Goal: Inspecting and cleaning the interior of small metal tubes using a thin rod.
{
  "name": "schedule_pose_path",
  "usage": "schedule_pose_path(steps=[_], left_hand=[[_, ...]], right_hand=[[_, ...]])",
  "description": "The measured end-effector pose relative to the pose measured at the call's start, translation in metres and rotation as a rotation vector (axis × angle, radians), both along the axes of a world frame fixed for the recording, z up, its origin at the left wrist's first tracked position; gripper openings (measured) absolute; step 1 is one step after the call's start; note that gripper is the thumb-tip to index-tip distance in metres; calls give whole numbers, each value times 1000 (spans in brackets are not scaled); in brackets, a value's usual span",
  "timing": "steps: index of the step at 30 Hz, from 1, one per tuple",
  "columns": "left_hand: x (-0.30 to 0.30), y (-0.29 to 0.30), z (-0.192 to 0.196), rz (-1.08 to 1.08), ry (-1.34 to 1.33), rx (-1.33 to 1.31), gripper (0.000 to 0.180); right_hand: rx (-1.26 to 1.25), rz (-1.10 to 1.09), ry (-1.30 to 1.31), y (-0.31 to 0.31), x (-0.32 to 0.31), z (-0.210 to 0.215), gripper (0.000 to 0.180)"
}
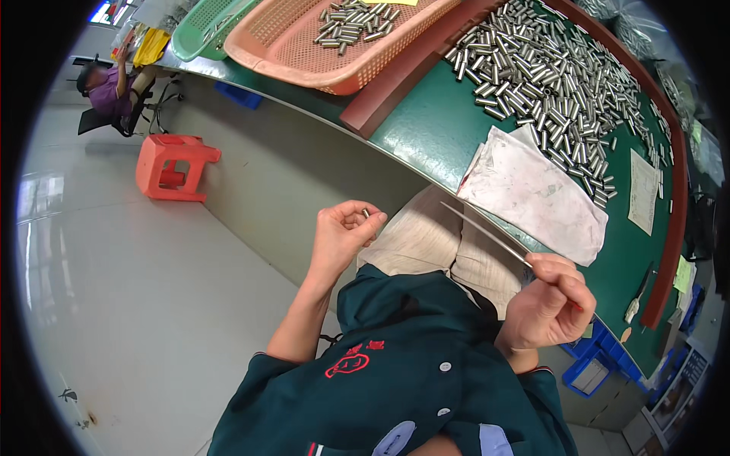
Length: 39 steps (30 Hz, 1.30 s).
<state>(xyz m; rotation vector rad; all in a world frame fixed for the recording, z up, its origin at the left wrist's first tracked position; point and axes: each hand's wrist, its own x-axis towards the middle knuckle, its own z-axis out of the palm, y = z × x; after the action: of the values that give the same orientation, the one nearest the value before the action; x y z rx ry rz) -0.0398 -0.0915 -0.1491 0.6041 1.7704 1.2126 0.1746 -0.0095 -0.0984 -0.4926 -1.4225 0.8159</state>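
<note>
My left hand is closed, with a small shiny metal tube pinched between thumb and fingers. In my right hand is a slim metal rod, gripped near its rear end. It points up and left, toward the left hand, and its tip is apart from the tube. A bit of red shows at the edge of the right palm. Both hands are over my lap, in front of the table edge. A stained white cloth lies on the green table top just beyond the rod.
A big heap of metal tubes covers the green table, bordered by reddish-brown rails. An orange basket holds more tubes beside a green basket. A knife-like tool lies at right. A red stool and a seated person are at left.
</note>
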Motion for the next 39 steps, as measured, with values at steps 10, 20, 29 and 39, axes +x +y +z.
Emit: schedule_pose_path(steps=[10, 20, 29, 39], left_hand=[[-2, 50, 97, -252, 1221, 566, 22], [-56, 127, 133, -77, 1570, 388, 19], [34, 156, 82, -523, 1240, 614, 8], [38, 167, 73, -599, 1214, 432, 8]], right_hand=[[-363, -205, 471, 34, 54, 3, 13], [-372, -261, 537, 42, 73, -6, 11], [-435, -236, 562, 49, 75, -13, 10], [-430, -241, 573, 51, 76, -16, 10]])
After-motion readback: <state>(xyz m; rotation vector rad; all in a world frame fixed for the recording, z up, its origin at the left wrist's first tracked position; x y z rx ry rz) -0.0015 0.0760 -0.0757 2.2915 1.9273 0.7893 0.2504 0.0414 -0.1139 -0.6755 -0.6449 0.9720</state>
